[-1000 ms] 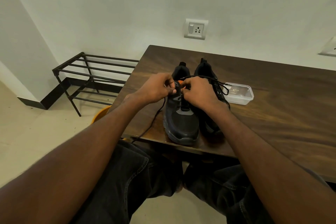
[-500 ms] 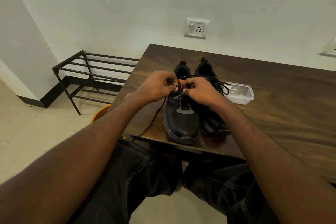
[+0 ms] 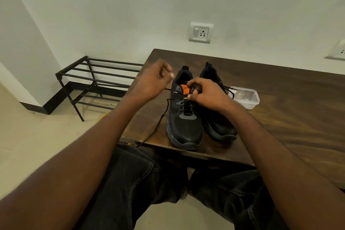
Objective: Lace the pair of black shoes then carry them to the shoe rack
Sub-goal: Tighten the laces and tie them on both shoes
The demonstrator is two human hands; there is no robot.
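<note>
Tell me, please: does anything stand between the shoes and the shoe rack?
Nothing visible does. The shoes stand near the table's front left corner, and the rack stands on the floor just left of the table. Only the table edge and open floor lie between; a loose lace hangs over the edge.

Dark wood worktop (image 3: 280, 117) has two black shoes (image 3: 184, 123) side by side near the front edge, toes toward the edge. A clear plastic container (image 3: 246, 99) sits just beside the right one.
</note>
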